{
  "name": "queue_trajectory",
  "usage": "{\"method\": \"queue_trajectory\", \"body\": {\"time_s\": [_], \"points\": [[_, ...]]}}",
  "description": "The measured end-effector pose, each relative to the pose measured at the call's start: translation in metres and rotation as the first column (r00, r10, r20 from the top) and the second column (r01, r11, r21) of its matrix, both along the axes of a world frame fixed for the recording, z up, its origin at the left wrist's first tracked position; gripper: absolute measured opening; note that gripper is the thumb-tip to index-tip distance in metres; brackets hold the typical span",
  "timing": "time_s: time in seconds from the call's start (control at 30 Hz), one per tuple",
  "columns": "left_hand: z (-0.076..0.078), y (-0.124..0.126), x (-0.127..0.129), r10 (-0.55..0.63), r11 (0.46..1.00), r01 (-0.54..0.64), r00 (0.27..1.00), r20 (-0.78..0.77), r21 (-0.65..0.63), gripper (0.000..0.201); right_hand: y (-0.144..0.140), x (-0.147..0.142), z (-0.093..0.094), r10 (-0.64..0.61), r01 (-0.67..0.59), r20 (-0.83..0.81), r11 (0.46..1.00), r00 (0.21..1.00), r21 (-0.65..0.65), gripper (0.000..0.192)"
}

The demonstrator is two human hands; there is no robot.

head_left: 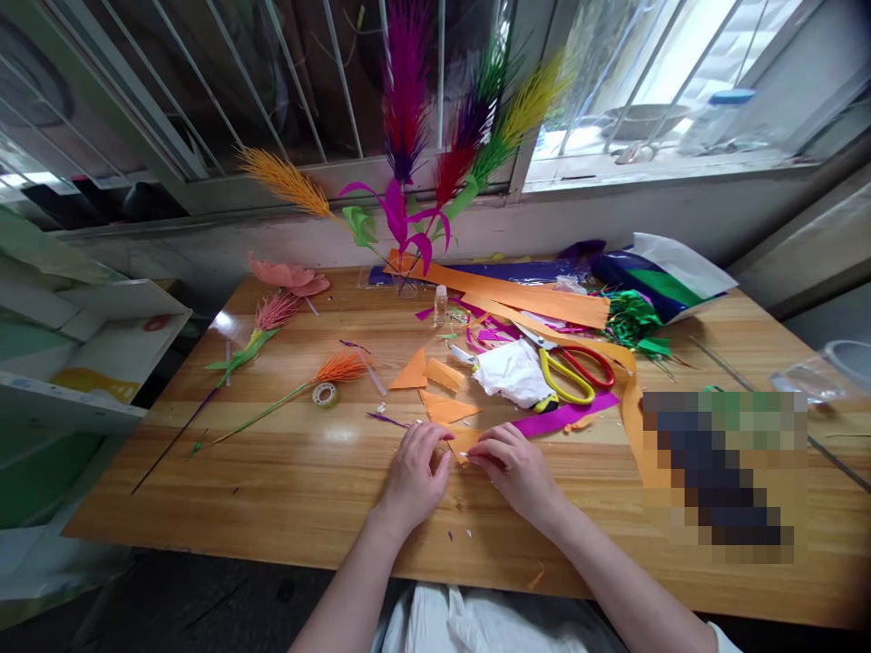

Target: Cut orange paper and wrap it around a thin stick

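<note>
A small piece of orange crepe paper point(460, 443) lies low on the wooden table between my two hands. My left hand point(414, 473) has its fingers curled, the fingertips at the paper's left edge. From the other side, my right hand point(517, 473) pinches at the paper's right edge, thumb and forefinger close together. A tiny white bit shows on the paper by the right fingertips; I cannot make out what it is. Just beyond lie more cut orange pieces: a triangle point(411, 371), a rolled rectangle point(445, 375) and another pointed piece point(449, 408).
Scissors point(568, 372), a white crumpled tissue point(512, 372) and a purple strip point(564, 417) lie beyond my right hand. Left are a tape roll point(325, 394) and an orange paper stalk point(340, 367). A small bottle point(441, 307) stands before colourful stalks point(406, 100). A blurred patch point(725, 476) covers the right.
</note>
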State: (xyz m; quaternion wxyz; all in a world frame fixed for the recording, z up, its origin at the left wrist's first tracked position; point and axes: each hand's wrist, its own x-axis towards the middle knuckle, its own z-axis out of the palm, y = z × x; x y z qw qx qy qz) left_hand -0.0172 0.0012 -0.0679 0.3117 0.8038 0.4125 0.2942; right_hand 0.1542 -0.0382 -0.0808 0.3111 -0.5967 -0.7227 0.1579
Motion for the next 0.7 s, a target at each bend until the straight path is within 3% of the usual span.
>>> {"method": "queue_trajectory", "body": {"time_s": [0.13, 0.7], "points": [[-0.008, -0.002, 0.0, -0.087, 0.996, 0.088, 0.996, -0.033, 0.029, 0.021, 0.002, -0.003, -0.002, 0.014, -0.015, 0.04, 1.0, 0.999, 0.012, 0.011], [-0.011, -0.004, 0.002, -0.069, 0.994, 0.072, 0.997, -0.041, 0.083, 0.014, 0.004, 0.0, -0.009, 0.062, -0.064, 0.075, 0.998, 0.995, 0.026, 0.011]]}}
